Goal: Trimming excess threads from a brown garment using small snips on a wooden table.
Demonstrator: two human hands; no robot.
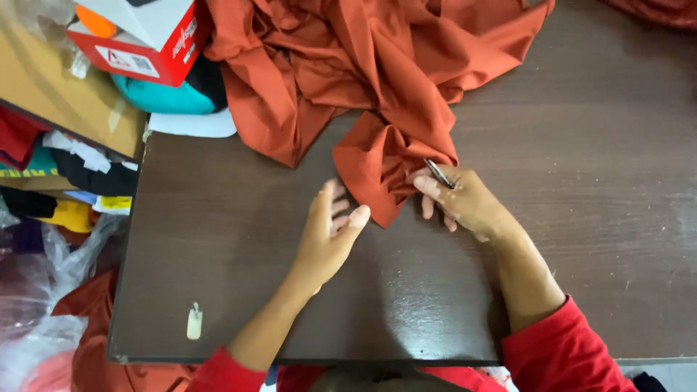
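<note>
A rust-orange garment [363,72] lies heaped across the far side of a dark brown table [595,181]. One folded corner of it hangs down toward me. My left hand [328,232] rests flat on the table with fingers spread, its fingertips touching the left edge of that corner. My right hand [465,199] sits at the corner's right edge and pinches a small pair of metal thread snips [438,173], blades pointing up and left against the cloth. Both forearms are bare below red sleeves.
A red-and-white cardboard box [145,36] sits at the back left on teal and black cloth. Left of the table are a brown carton, stacked clothes and plastic bags [51,276]. A small pale object [194,321] lies near the table's front-left edge.
</note>
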